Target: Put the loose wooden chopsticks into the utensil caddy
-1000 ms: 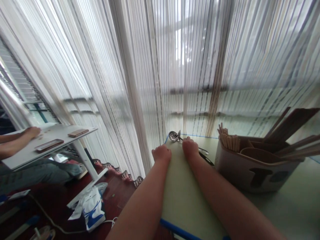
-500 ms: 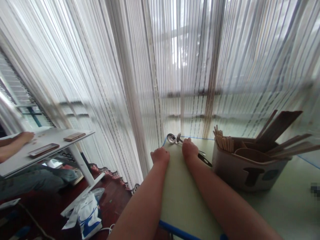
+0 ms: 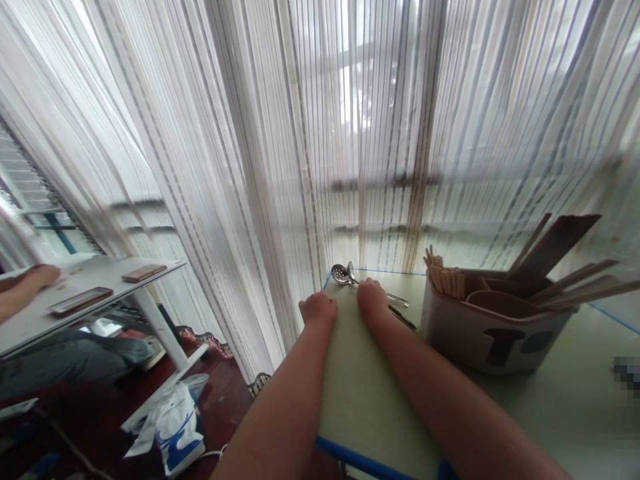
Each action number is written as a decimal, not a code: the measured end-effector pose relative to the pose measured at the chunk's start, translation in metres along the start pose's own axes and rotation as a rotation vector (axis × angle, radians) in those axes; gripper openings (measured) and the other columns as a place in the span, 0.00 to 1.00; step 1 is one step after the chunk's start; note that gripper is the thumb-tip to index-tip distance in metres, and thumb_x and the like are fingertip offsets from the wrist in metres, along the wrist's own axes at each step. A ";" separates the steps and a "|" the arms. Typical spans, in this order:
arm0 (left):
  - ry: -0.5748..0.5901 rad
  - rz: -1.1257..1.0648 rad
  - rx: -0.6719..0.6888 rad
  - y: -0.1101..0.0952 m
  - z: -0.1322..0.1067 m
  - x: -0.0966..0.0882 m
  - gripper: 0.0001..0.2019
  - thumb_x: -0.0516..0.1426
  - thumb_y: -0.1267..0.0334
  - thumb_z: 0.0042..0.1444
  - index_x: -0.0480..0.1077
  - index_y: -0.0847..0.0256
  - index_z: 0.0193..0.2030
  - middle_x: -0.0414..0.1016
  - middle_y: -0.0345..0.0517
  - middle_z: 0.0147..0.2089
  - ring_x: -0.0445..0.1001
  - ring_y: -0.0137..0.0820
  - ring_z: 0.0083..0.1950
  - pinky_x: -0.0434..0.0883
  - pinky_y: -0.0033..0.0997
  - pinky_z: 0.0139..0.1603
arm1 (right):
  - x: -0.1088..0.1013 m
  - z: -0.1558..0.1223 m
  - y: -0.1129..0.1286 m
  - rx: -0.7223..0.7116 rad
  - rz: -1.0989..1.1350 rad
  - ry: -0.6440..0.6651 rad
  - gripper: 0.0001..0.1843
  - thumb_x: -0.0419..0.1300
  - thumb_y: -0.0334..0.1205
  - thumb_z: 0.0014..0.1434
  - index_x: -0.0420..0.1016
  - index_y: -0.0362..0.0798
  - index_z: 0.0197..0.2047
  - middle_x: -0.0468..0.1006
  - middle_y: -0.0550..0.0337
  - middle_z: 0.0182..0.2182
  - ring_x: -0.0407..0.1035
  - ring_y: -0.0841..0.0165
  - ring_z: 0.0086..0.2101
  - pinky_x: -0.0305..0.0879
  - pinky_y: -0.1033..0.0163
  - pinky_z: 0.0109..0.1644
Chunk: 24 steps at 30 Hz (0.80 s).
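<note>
At the far end of the pale green table (image 3: 360, 393), my right hand (image 3: 373, 301) is closed round a spoon or ladle with a dark handle (image 3: 404, 319). Its metal head (image 3: 351, 270) shows almost edge-on beyond my fingers. A metal slotted spoon (image 3: 341, 274) lies close against it, its silver handle running past my hand to the right. By the table's left edge, my left hand (image 3: 319, 309) is curled shut with the back up. Whether anything is inside its fingers is hidden.
Right of my arm stands a compartment holder (image 3: 500, 340) with wooden sticks (image 3: 447, 279) and flat wooden utensils (image 3: 555, 250). Sheer curtains (image 3: 380, 133) hang behind the table. At left, another person's arm (image 3: 30, 287) rests on a white table (image 3: 115, 273); a plastic bag (image 3: 177, 433) lies on the floor.
The dark handle and metal head in my right hand have turned to a narrower side, and the hand has shifted slightly left. My left hand has hardly moved. The view has tilted slightly.
</note>
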State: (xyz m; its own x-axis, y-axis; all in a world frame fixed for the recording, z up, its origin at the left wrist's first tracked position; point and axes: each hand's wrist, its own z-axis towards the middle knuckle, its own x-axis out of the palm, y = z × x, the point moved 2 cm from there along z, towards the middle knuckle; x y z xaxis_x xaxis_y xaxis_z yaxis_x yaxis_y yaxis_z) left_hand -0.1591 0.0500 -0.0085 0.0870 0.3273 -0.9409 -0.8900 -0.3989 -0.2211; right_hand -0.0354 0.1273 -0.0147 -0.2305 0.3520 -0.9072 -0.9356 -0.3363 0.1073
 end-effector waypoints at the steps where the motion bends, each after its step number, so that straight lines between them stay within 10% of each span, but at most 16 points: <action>1: 0.001 -0.004 0.002 0.000 0.000 0.000 0.16 0.48 0.56 0.54 0.71 0.60 0.40 0.76 0.52 0.42 0.73 0.39 0.44 0.63 0.41 0.45 | 0.000 0.000 0.000 -0.004 0.003 -0.001 0.17 0.45 0.27 0.60 0.74 0.39 0.41 0.72 0.43 0.39 0.68 0.61 0.42 0.66 0.62 0.40; 24: 0.005 0.012 0.026 -0.002 -0.001 -0.002 0.16 0.47 0.55 0.54 0.71 0.60 0.39 0.76 0.53 0.41 0.73 0.41 0.44 0.65 0.41 0.43 | -0.010 0.003 -0.013 0.162 0.192 0.129 0.15 0.53 0.41 0.60 0.74 0.42 0.45 0.75 0.43 0.42 0.71 0.61 0.42 0.64 0.62 0.43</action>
State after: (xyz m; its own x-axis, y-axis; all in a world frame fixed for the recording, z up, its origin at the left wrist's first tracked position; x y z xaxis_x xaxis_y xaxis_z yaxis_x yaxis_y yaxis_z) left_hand -0.1572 0.0497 -0.0068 0.0786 0.3180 -0.9448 -0.9023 -0.3802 -0.2030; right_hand -0.0218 0.1310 -0.0058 -0.3817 0.1779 -0.9070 -0.9109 -0.2384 0.3366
